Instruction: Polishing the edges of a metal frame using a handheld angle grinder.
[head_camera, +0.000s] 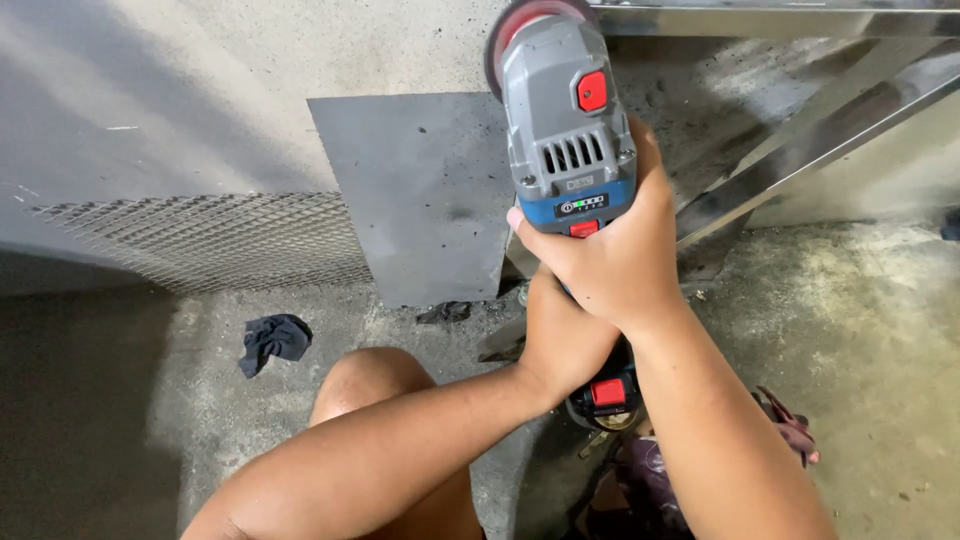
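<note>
Crouching over a bare knee (375, 385) on the concrete floor (880, 330), with a dark rag (274, 338) lying off to the left before a mesh panel (210, 240) and a grey metal sheet (425, 195). Gripping the grey-and-blue angle grinder (562, 110), held up near the wall: probably heavy, rigid, best taken around the body, the left hand (565, 340) clutching low beside the battery (608, 393), fingers hidden, cannot tell how closed. Wrapping the right hand (610, 255) around the body, fingers curled tight.

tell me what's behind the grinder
Behind the grinder a grey metal sheet leans on the concrete wall, with shiny steel bars to the right. The grinder's body and the right hand cover the spot where its disc meets them.
</note>
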